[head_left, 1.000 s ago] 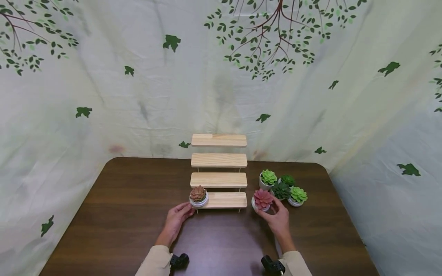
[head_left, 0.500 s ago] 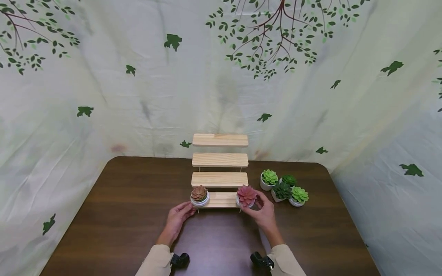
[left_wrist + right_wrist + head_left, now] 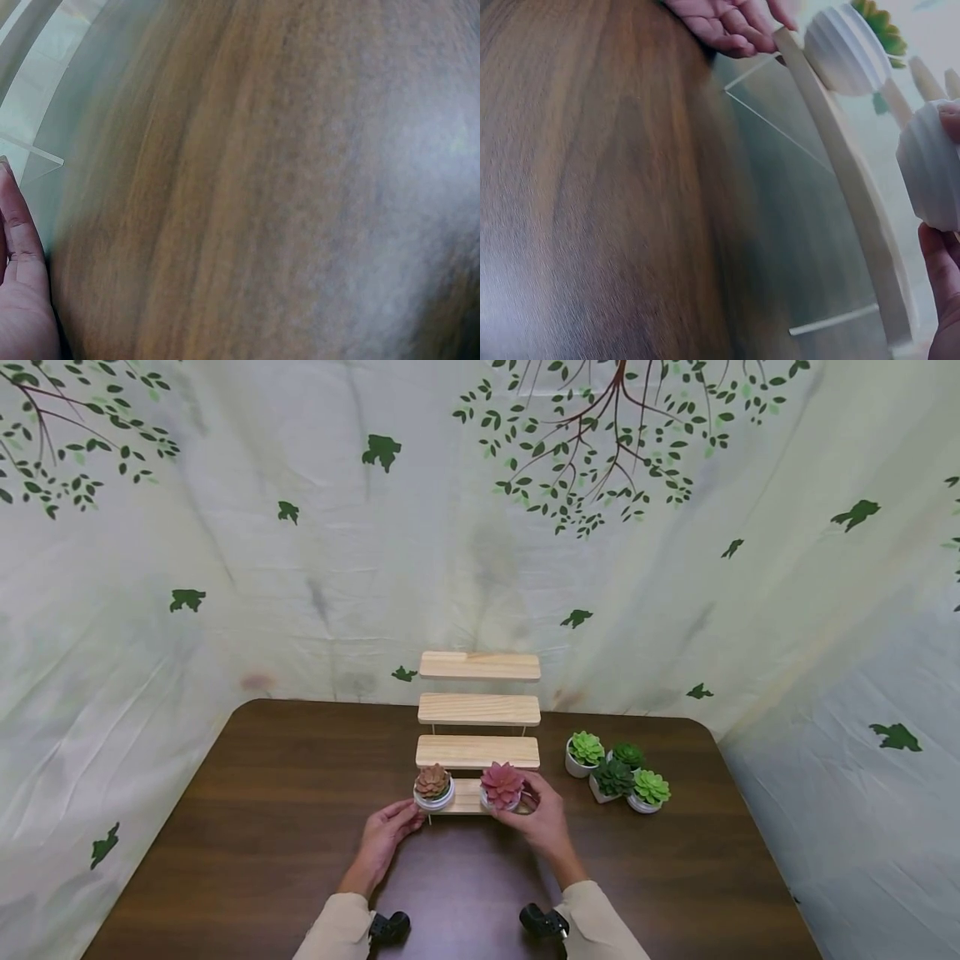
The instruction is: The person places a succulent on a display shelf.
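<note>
Stepped shelf (image 3: 478, 708) on a table (image 3: 225, 793). Two potted plants (image 3: 432, 783) at its lowest step (image 3: 467, 797); four more plants (image 3: 613, 777) to its right.

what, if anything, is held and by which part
The right hand holds the pink succulent by its white pot. The left hand is at the lowest shelf; whether it grips is unclear.

1. the pink succulent (image 3: 502, 787) has been carried leftward by the right hand (image 3: 538, 821), from beside the green succulents (image 3: 617, 770) to over the lowest shelf (image 3: 467, 796).
2. the gap between it and the brown succulent (image 3: 432, 785) has been narrowed.
3. the white pot (image 3: 601, 792) of the front dark green succulent (image 3: 615, 777), hidden a second ago, has been uncovered.
4. the right end of that shelf, bare before, is now partly covered by the hand.
</note>
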{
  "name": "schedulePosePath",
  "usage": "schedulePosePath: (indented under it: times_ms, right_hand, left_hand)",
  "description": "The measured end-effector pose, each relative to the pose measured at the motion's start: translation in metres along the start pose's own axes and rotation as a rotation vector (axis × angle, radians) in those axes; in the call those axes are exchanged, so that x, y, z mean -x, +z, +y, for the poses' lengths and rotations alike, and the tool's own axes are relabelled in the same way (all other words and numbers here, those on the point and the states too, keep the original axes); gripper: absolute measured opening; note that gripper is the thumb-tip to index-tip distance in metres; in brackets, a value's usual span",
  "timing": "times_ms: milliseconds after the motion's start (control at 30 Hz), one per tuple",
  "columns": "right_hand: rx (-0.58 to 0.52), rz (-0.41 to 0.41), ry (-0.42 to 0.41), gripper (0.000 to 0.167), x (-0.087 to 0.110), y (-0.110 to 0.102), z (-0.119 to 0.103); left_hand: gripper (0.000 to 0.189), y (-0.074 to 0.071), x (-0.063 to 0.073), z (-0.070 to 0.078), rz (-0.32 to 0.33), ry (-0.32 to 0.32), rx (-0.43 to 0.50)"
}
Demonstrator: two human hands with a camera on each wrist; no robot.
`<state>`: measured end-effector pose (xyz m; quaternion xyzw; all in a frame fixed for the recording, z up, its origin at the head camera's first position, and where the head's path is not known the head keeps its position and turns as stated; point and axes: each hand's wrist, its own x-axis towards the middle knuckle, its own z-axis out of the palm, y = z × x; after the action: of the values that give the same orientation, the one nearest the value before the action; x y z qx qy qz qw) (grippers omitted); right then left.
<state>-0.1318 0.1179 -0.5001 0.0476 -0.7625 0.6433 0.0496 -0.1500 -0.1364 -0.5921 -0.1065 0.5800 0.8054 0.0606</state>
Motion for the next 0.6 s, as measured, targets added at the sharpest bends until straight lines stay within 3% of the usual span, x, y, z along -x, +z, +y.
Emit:
schedulePosePath:
  times_ms: [300,600]
  right_hand:
    - [-0.028,-0.08,-0.052,0.055,-0.003,0.015,0.009]
    - [-0.081,-0.118,-0.03,0.055,-0.006,0.024,0.012]
  left_hand:
    - [0.018,0.001,-0.001,0.001,0.023,-0.019,-0.008]
    - [0.013,0.001,-0.001,0.002,0.013,-0.031,0.024]
